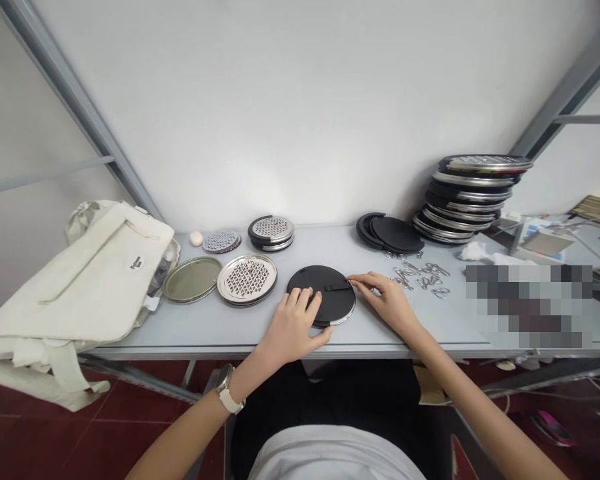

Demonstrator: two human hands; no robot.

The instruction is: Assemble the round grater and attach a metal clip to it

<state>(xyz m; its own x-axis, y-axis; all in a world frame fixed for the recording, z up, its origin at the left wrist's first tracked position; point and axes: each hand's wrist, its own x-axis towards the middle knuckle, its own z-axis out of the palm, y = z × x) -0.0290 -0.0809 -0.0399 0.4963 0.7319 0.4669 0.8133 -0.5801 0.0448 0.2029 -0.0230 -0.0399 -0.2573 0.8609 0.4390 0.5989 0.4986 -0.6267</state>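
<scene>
A round black disc [333,303] with a slotted strip and a silvery rim at its front right lies flat on the table before me. My left hand [295,323] rests on its left side, fingers spread over the top and thumb by the front edge. At the disc's right edge, my right hand [377,293] pinches a small shiny metal piece [349,282], partly hidden by the fingertips. Several loose metal clips [430,269] are scattered right of that hand. To the left are a perforated silver grater disc [247,279] and a plain metal lid [193,279].
A tall leaning stack of rimmed discs [470,200] stands at the back right, beside black round covers [397,235]. Smaller grater discs [273,230] sit near the wall. A cream bag [90,273] covers the table's left end. White boxes [540,240] stand far right.
</scene>
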